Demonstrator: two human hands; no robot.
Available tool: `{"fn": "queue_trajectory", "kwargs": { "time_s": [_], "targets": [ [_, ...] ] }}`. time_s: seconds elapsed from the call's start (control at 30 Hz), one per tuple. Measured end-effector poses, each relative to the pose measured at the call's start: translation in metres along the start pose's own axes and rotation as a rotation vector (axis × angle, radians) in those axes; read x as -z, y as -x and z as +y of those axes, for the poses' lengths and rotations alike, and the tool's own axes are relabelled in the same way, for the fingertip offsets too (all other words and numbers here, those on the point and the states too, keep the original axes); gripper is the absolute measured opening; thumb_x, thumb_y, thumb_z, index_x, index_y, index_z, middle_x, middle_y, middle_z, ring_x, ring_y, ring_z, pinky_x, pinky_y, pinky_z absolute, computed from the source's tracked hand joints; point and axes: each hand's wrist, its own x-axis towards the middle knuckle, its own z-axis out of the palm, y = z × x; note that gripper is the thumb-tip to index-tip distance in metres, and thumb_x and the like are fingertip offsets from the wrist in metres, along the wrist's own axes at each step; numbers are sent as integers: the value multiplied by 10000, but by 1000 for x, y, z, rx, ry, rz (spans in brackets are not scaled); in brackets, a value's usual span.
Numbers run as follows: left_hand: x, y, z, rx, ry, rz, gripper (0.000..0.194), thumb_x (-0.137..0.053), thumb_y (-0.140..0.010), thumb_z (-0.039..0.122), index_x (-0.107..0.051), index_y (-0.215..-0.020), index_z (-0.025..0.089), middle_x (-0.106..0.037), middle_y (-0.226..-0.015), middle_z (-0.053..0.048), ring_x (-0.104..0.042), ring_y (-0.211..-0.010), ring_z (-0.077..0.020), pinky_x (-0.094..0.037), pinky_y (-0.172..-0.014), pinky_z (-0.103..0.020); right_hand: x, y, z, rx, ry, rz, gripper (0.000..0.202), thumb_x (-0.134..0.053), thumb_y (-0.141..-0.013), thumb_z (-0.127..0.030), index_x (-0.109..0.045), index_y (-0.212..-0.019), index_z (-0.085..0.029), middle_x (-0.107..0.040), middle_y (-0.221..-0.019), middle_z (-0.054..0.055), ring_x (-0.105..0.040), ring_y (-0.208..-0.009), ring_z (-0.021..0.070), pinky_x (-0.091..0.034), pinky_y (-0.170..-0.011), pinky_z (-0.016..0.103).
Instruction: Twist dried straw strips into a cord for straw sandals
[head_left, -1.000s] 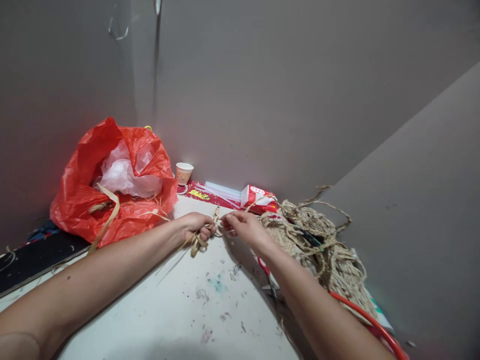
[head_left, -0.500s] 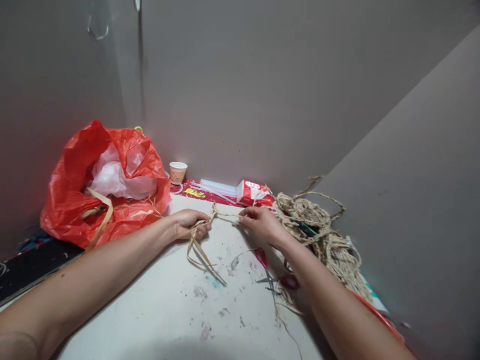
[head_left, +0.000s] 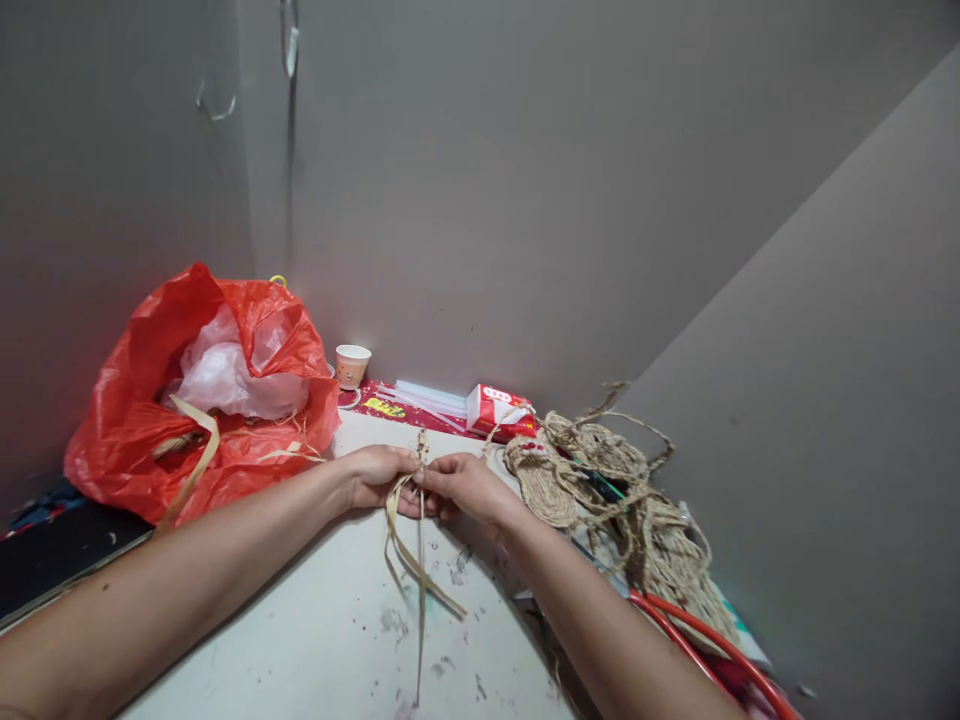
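Observation:
My left hand is closed around a small braid of flat straw strips, whose knotted top pokes up above the fingers. Loose tan strips hang from the grip over the white tabletop. Touching the left fingers, my right hand pinches the strands right below the braid. One narrow strand runs straight down from between the hands. The fingertips partly cover the place where the strands cross.
At left stands an open red plastic bag with a whitish bag inside. Behind are a paper cup, translucent sticks and a red tissue pack. Coiled woven straw pieces and red-handled pliers or cutters lie right.
My right hand has moved left to meet the left hand, bringing its strand from stretched out sideways to hanging down. The red-handled scissors on the table are now hidden behind the right arm.

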Motion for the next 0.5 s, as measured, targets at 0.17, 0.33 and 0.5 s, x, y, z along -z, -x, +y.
{"fn": "queue_trajectory", "kwargs": {
  "time_s": [0.17,0.33,0.5],
  "targets": [
    [-5,3,1,8,-126,49,88,-475,-862,200,-469,-800,137,-636,-594,-79,-647,-511,-171,-524,-472,-248,3,-6,2,-105,-123,-70,155,-671,-674,-186,-569,-570,-133,-582,-455,-12,-521,-397,76,-417,-401,168],
    [-5,7,4,22,-245,87,120,-430,-888,208,-467,-791,148,-621,-540,-60,-599,-426,-144,-449,-373,-186,3,-6,4,-118,-176,-81,143,-600,-721,-141,-541,-591,-140,-534,-449,-35,-453,-367,52,-381,-361,145],
    [-5,9,6,-13,-274,86,171,-460,-857,178,-470,-690,144,-489,-442,37,-385,-296,-43,-297,-315,-126,-3,-5,1,-137,-190,-90,102,-528,-736,-135,-522,-635,-148,-582,-563,1,-493,-408,67,-364,-344,153]
  ]
}}
